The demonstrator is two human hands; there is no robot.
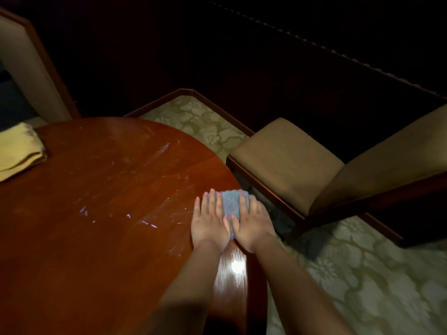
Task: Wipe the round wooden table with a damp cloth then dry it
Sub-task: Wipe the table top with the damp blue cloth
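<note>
Table edge under me, I press my left hand and right hand flat, fingers straight, on the blue cloth for even pressure, while the yellow cloth waits aside, presumably for drying.

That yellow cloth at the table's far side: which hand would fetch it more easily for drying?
Probably the left hand. The yellow cloth lies on the table well to its left; the right hand sits farther off at the right edge. Both press flat on the blue cloth.

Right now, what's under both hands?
A blue cloth lies under the left hand and right hand, pressed flat near the table edge. The tabletop beneath the cloth is covered.
</note>
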